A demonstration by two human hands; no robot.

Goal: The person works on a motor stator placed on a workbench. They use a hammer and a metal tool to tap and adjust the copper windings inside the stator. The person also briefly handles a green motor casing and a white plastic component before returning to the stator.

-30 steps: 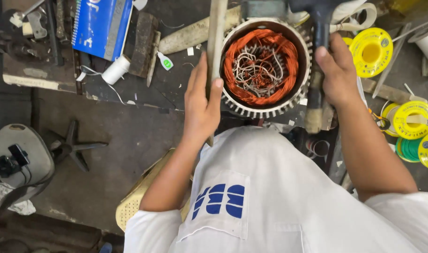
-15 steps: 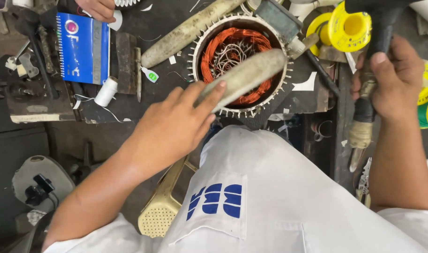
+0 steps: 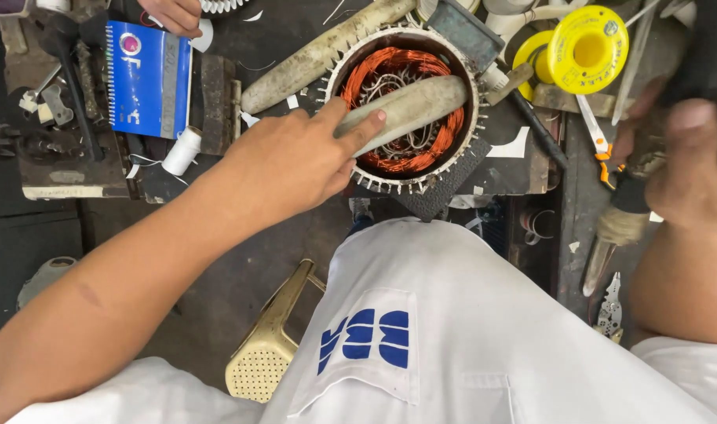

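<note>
A round motor stator (image 3: 409,49) with copper-orange windings (image 3: 378,67) stands on the dark workbench ahead of me. My left hand (image 3: 295,161) grips a pale wooden stick (image 3: 409,106) that lies across the stator's bore. At the far right my right hand (image 3: 692,165) is closed on the handle of a hammer-like tool (image 3: 625,208), whose dark head runs out of the frame's top right. My white shirt (image 3: 421,330) fills the lower middle.
A second pale stick (image 3: 319,55) leans by the stator. A blue spiral notebook (image 3: 148,78), a white thread spool (image 3: 180,151) and yellow reels (image 3: 586,49) lie on the bench. Another person's hand (image 3: 174,14) shows at the top. A cream stool (image 3: 268,345) stands below.
My left hand has lowered the stick from upright until it lies slanting across the stator bore. My right hand with the tool has moved right and nearer to the camera.
</note>
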